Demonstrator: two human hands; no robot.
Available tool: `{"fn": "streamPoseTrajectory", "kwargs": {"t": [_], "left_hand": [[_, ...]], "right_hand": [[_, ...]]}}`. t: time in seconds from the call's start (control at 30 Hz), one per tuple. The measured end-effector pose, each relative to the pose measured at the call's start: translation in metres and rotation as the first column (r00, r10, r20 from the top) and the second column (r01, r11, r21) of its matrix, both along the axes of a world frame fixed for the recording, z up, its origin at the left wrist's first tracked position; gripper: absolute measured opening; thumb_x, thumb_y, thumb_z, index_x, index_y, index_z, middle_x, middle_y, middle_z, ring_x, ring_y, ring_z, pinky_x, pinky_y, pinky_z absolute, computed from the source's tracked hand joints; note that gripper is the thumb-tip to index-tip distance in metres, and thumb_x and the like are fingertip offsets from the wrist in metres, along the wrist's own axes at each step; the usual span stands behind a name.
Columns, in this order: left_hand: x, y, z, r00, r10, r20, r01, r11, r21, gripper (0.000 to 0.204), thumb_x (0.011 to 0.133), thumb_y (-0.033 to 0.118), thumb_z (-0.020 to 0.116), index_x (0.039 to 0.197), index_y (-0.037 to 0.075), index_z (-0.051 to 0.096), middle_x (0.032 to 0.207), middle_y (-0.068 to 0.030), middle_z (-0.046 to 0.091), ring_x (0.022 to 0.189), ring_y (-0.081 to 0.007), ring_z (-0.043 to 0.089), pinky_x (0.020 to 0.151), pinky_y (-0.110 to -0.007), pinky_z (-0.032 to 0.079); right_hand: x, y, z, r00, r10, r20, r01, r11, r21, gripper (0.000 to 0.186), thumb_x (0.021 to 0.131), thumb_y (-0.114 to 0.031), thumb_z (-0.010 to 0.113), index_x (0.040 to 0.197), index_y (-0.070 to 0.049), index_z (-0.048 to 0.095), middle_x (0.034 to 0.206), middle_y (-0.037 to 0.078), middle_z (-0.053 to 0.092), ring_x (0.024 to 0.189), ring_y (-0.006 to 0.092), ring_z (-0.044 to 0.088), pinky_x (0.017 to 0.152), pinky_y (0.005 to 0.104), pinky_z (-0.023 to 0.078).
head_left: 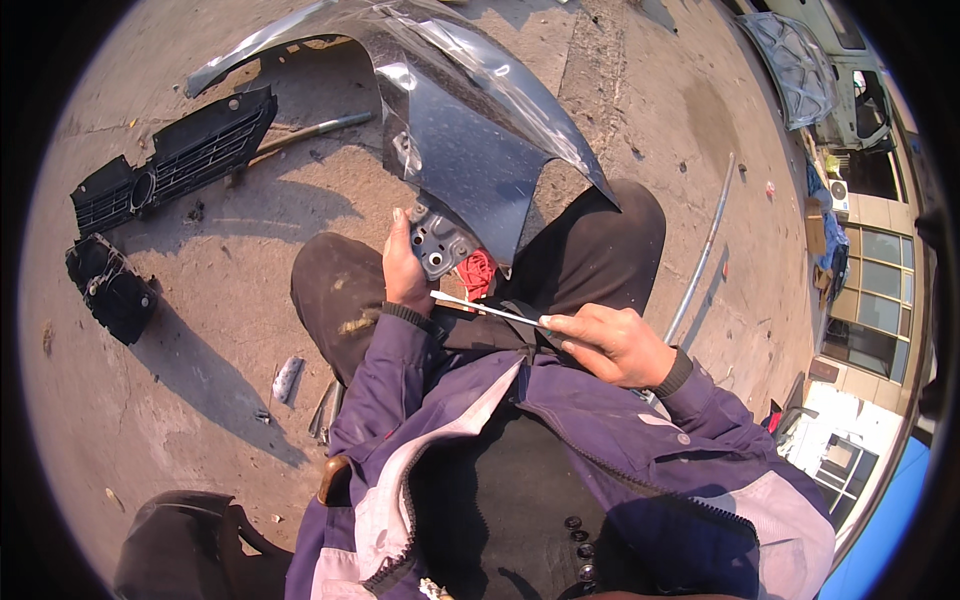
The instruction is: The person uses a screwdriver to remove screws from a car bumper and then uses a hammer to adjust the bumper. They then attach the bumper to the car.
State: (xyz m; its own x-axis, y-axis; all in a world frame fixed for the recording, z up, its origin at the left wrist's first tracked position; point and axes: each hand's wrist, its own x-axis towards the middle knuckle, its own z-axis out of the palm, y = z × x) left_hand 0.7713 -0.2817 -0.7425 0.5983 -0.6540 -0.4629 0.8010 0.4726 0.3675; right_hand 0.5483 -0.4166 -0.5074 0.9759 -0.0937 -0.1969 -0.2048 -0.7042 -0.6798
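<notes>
A dark grey, crumpled car fender (460,170) rests between my knees. My left hand (403,265) grips the grey metal bracket (440,235) at its lower end, fingers closed round its edge. A piece of red cloth (477,272) lies just right of the bracket. My right hand (610,343) is closed on a long metal tool (478,305) with a flat tip, like a flat screwdriver, which points leftward just below the bracket, near my left wrist.
A black grille (165,165) and a black plastic part (108,288) lie at left, near a metal rod (322,128). A long pipe (700,245) lies right. A small silver piece (287,378) is lower left. Vehicle panels (785,70) and a building (870,300) stand beyond.
</notes>
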Motion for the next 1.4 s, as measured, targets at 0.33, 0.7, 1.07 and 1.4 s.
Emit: {"fn": "streamPoseTrajectory", "kwargs": {"t": [0.33, 0.7, 1.07, 1.4], "left_hand": [[0.001, -0.004, -0.012, 1.0, 0.013, 0.005, -0.012, 0.999, -0.052, 0.044, 0.121, 0.037, 0.045, 0.134, 0.001, 0.066, 0.118, -0.013, 0.078, 0.1, -0.0238, 0.079, 0.088, -0.04, 0.066], [-0.003, -0.006, 0.0, 0.997, 0.079, 0.016, -0.077, 0.993, -0.088, 0.051, 0.121, 0.042, 0.043, 0.139, 0.0, 0.065, 0.118, -0.0138, 0.078, 0.101, -0.0244, 0.079, 0.09, -0.042, 0.066], [-0.002, -0.012, -0.009, 0.993, 0.113, 0.041, -0.113, 0.993, 0.014, 0.042, 0.119, 0.03, 0.048, 0.133, -0.003, 0.07, 0.117, -0.0112, 0.078, 0.098, -0.019, 0.077, 0.089, -0.034, 0.063], [-0.004, -0.012, -0.008, 0.991, 0.13, -0.023, -0.129, 0.991, 0.025, 0.038, 0.119, 0.028, 0.05, 0.13, -0.001, 0.071, 0.114, -0.0089, 0.078, 0.097, -0.0175, 0.076, 0.088, -0.033, 0.062]], "right_hand": [[0.111, -0.043, 0.048, 0.964, 0.216, -0.158, -0.267, 0.759, -0.593, 0.041, 0.099, -0.016, 0.07, 0.14, -0.012, 0.072, 0.092, 0.013, 0.067, 0.078, 0.0341, 0.074, 0.067, 0.0451, 0.06], [0.18, -0.045, 0.063, 0.822, 0.387, -0.417, -0.569, 0.542, -0.619, 0.049, 0.092, -0.01, 0.069, 0.141, -0.014, 0.074, 0.099, 0.015, 0.073, 0.088, 0.0358, 0.078, 0.076, 0.0491, 0.064], [0.191, -0.034, 0.065, 0.785, 0.472, -0.402, -0.607, 0.453, -0.653, 0.03, 0.096, -0.011, 0.067, 0.123, -0.005, 0.077, 0.096, 0.017, 0.074, 0.09, 0.0364, 0.079, 0.08, 0.0476, 0.064], [0.207, -0.049, 0.055, 0.729, 0.495, -0.474, -0.68, 0.437, -0.589, 0.05, 0.094, -0.009, 0.071, 0.145, -0.009, 0.07, 0.095, 0.016, 0.069, 0.084, 0.0347, 0.077, 0.073, 0.046, 0.063]]}}
